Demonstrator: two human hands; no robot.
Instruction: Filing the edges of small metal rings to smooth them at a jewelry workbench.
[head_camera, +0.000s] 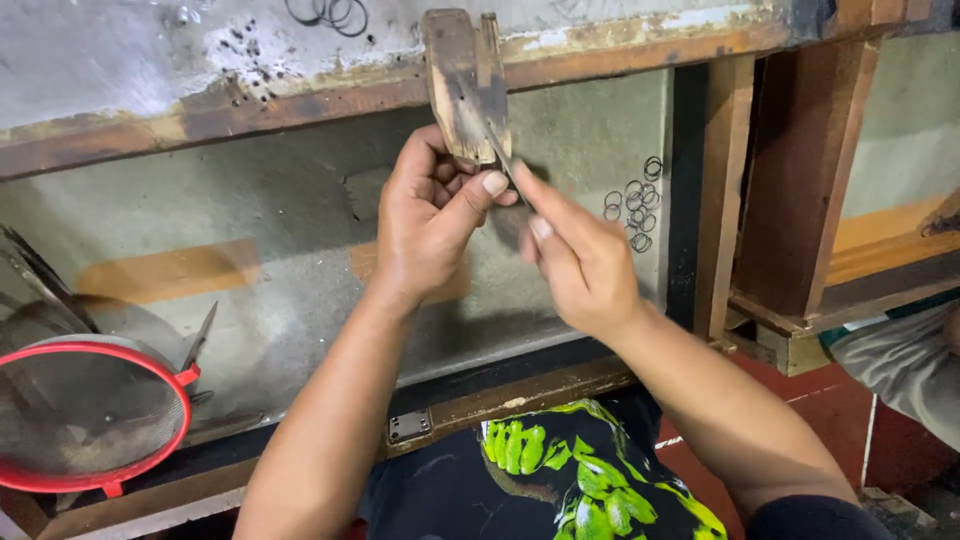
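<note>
Worn wooden block (462, 85) jutted from the table (300, 100) edge at twelve o'clock, its lower end pinched by the left hand (425, 225). The right hand (580, 265) pressed fingertips closed on a thin metal piece (508, 165) against it. Red-rimmed sieve (85, 415) sat at eight o'clock.

Head camera looks down, close over the workbench (300, 100).

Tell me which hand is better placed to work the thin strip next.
Right, probably. The right hand already pinches the thin strip at its fingertips, while the left hand is wrapped around the wooden block.
</note>
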